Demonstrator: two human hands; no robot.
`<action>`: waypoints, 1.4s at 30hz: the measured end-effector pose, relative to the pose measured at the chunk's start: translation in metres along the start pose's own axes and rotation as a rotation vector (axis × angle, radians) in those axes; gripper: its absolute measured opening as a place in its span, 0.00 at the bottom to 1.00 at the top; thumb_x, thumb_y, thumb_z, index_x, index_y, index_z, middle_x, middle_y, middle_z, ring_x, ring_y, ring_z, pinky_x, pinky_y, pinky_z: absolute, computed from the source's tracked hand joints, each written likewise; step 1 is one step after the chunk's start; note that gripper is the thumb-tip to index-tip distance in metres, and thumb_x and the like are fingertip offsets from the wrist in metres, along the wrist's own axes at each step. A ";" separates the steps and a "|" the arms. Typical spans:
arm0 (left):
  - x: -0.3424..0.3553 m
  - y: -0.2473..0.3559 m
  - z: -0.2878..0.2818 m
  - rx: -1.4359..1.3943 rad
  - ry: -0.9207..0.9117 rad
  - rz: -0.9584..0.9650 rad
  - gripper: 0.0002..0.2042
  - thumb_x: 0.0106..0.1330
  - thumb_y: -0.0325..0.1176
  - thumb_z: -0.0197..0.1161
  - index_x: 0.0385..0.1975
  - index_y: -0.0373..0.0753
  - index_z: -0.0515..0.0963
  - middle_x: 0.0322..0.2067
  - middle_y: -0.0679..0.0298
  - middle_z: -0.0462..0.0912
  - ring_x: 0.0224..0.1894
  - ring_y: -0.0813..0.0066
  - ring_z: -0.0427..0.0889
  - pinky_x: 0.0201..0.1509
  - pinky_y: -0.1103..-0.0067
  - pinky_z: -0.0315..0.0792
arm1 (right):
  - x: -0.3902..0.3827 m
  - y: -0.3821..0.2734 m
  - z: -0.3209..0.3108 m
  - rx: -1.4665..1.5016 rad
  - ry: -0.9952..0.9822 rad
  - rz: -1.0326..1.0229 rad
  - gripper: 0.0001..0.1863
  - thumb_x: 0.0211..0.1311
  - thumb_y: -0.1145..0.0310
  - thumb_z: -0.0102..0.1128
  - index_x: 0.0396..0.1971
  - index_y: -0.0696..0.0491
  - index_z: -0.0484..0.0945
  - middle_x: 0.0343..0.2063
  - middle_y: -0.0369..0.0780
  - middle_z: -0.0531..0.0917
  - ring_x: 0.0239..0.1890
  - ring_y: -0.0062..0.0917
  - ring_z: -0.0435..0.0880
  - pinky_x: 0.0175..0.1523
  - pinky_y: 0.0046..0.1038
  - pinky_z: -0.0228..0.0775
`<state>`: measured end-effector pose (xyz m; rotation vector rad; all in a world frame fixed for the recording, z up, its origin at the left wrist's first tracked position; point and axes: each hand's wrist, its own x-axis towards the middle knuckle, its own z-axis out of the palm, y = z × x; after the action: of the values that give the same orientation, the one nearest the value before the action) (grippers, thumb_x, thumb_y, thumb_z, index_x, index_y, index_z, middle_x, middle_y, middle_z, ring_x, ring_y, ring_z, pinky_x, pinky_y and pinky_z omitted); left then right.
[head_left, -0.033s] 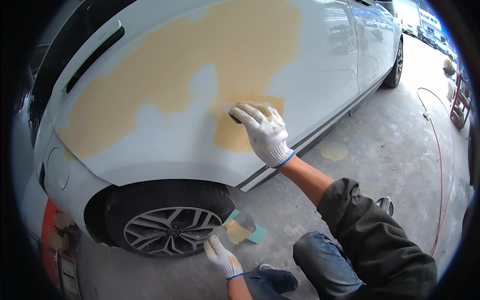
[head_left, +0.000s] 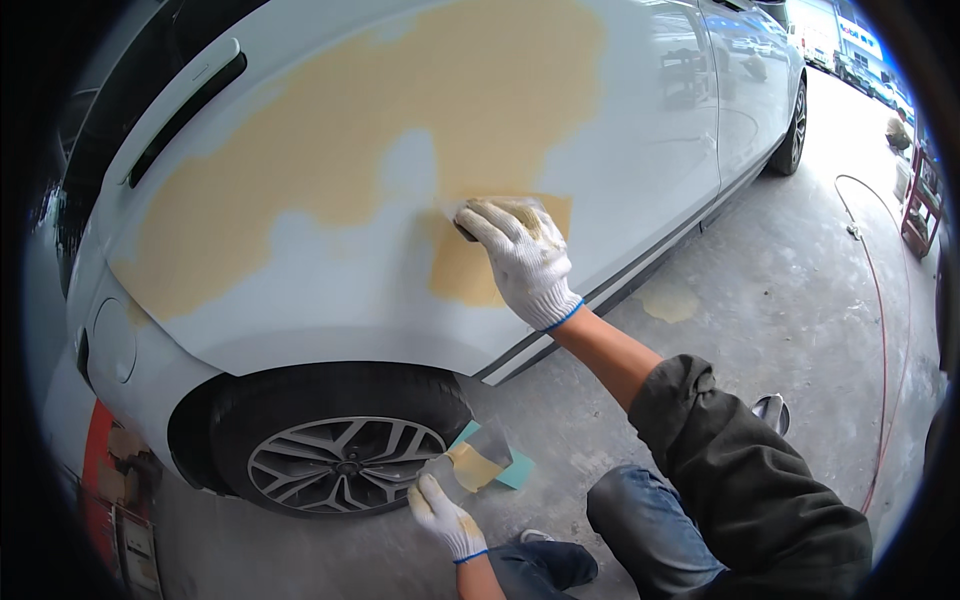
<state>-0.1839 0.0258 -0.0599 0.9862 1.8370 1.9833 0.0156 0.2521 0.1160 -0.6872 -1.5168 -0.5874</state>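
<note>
My right hand [head_left: 525, 250], in a white knit glove stained tan, is closed against the white car panel [head_left: 330, 300]. Its fingers curl round a dark-edged flat tool [head_left: 464, 232], mostly hidden by the glove. The hand lies over the lower end of a broad tan filler patch [head_left: 480, 110]; the patch has a straight right edge there. Lower down, beside the wheel, my left hand [head_left: 445, 518], gloved too, grips a grey putty plate [head_left: 492, 440]. Tan putty [head_left: 473, 468] lies on it, and teal corners [head_left: 516, 470] show beyond its edges.
The car's wheel [head_left: 345, 465] is just left of my left hand. My bent knee [head_left: 650, 520] is below my right arm. A red hose [head_left: 878, 330] lies on the concrete floor at right, near a red rack [head_left: 922, 215]. Farther off, a person [head_left: 897, 130] crouches.
My right hand has shifted very slightly up and left over the filler. My left hand and the putty plate look almost unmoved.
</note>
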 end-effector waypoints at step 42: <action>0.002 0.013 0.012 -0.122 -0.217 0.016 0.13 0.74 0.35 0.53 0.43 0.29 0.75 0.39 0.59 0.80 0.39 0.73 0.79 0.44 0.77 0.76 | -0.093 -0.066 -0.074 1.570 -0.846 1.192 0.18 0.67 0.73 0.59 0.57 0.51 0.79 0.52 0.35 0.84 0.50 0.18 0.81 0.56 0.26 0.74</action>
<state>-0.1741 0.0340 -0.0473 1.1320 1.5795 1.8880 0.0197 0.1470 0.0308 -0.3766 -1.4108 1.8229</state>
